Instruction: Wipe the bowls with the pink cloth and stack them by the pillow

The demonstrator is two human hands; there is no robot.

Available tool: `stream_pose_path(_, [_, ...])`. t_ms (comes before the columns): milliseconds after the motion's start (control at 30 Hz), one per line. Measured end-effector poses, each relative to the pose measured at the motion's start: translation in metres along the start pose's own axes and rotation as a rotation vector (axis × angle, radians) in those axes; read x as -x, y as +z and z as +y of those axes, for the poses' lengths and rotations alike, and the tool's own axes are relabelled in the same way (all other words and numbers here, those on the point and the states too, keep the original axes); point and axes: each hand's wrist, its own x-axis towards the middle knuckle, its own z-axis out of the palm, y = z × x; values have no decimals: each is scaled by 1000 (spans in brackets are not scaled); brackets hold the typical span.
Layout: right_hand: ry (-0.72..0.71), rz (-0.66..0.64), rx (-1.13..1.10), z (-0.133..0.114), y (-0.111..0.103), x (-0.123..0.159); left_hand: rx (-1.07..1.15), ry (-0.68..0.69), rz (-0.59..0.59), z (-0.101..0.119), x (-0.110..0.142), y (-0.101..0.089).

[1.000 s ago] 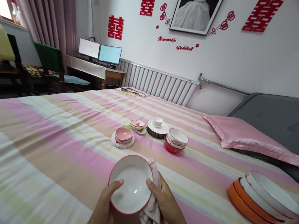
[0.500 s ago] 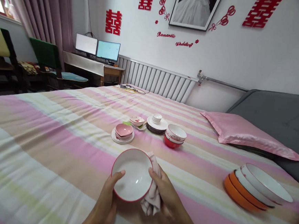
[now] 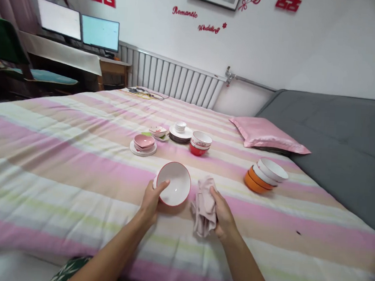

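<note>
My left hand grips a white bowl with a thin red rim by its left side, thumb over the edge. The bowl is tilted so that its inside faces me. In my right hand is a crumpled pale pink cloth, hanging down just right of the bowl and apart from it. Both hands are above the striped bedspread. My fingers behind the bowl and the cloth are mostly hidden.
Beyond the hands stand a pink bowl on white plates, small patterned dishes, stacked plates with little bowls, and red-and-white bowls. Right are stacked orange and white bowls and a pink pillow.
My right hand has come off the bowl and moved right with the cloth. My left hand alone now holds the bowl. The camera view has shifted, showing more of the bed's near side.
</note>
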Motion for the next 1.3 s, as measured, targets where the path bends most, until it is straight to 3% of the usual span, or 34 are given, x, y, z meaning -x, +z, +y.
stream_pose_path(200, [-157, 122, 59, -11, -15, 35, -73, -29, -124, -10, 22, 7])
stream_pose_path(333, [-278, 92, 127, -27, -3, 40, -92, -110, -195, -18, 27, 7])
stream_pose_path(467, [-398, 6, 222, -37, 13, 27, -101, -173, -217, -21, 24, 7])
stream_pose_path(667, [-682, 26, 582, -4, 14, -9, -90, -199, -243, -18, 23, 11])
stream_pose_path(933, [-1043, 13, 1151, 24, 12, -8, -112, -79, -233, -20, 21, 12])
stream_pose_path(1133, [-1128, 61, 1321, 36, 13, -16, -184, 12, -182, -15, 25, 13])
stream_pose_path(1300, [-1080, -45, 1411, 36, 21, -8, -220, 40, -120, -16, 23, 11])
